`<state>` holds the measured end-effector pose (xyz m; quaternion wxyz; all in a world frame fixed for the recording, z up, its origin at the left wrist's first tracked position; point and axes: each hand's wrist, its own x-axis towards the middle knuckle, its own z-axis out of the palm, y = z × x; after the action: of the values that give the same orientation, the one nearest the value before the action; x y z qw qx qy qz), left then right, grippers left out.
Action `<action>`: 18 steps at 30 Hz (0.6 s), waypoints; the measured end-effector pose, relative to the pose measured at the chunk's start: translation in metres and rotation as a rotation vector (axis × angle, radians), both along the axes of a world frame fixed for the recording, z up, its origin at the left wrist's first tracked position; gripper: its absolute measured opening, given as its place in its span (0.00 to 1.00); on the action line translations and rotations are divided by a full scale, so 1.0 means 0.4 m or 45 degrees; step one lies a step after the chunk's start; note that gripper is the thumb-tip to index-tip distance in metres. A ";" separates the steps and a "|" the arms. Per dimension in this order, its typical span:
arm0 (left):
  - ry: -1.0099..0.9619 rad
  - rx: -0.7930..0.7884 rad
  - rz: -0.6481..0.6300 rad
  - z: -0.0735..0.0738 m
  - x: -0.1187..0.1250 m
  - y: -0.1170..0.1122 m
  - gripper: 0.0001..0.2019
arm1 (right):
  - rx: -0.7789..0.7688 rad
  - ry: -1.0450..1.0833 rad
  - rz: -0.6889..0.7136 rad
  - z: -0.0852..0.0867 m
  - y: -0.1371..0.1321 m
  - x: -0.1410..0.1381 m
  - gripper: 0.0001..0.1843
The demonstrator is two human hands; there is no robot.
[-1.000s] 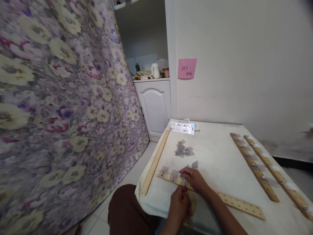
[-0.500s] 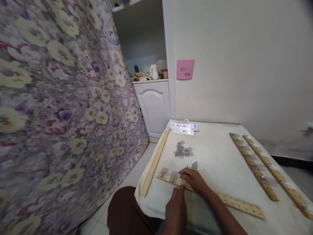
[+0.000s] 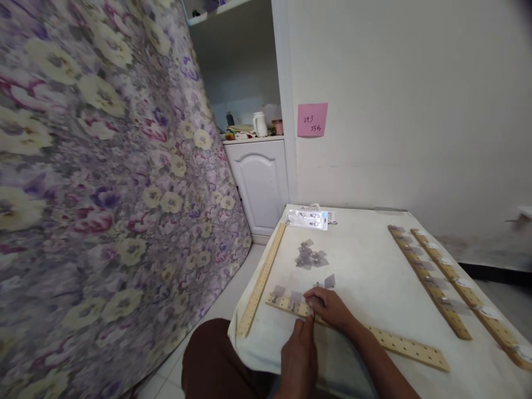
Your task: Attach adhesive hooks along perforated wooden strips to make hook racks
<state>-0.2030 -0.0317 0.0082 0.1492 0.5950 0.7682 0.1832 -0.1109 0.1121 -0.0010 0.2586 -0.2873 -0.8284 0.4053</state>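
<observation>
A pale wooden strip with rows of holes (image 3: 409, 349) lies slantwise across the near part of the table. Two clear square hooks with metal fittings, one of them this hook (image 3: 294, 302), sit along its left end. My right hand (image 3: 330, 307) reaches over the strip from the right, its fingers closed on another clear hook (image 3: 310, 311). From below, my left hand (image 3: 299, 352) presses its fingertips to the same spot at the strip's near edge. The fingers partly hide this hook. A loose clear hook (image 3: 330, 281) lies just beyond my right hand.
A pile of clear hooks (image 3: 310, 255) lies mid-table, with a plastic hook package (image 3: 307, 219) behind it. Another holed strip (image 3: 261, 282) runs along the left edge. Two wooden strips bearing hooks, a nearer one (image 3: 428, 280) and an outer one (image 3: 465, 293), lie at right.
The view has shifted slightly. My right hand's fingers have curled a little at the hook; my left hand stays almost where it was.
</observation>
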 end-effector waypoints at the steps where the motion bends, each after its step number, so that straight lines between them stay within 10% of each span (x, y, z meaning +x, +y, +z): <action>1: 0.001 0.003 -0.002 0.001 0.000 0.000 0.25 | -0.005 -0.005 0.001 -0.001 0.001 0.000 0.14; 18: 0.093 -0.120 -0.035 0.006 -0.001 0.004 0.27 | -0.033 0.062 -0.068 -0.021 0.005 -0.005 0.15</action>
<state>-0.2032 -0.0301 0.0104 0.1516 0.6042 0.7726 0.1229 -0.1129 0.1143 -0.0096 0.2855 -0.3027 -0.8086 0.4160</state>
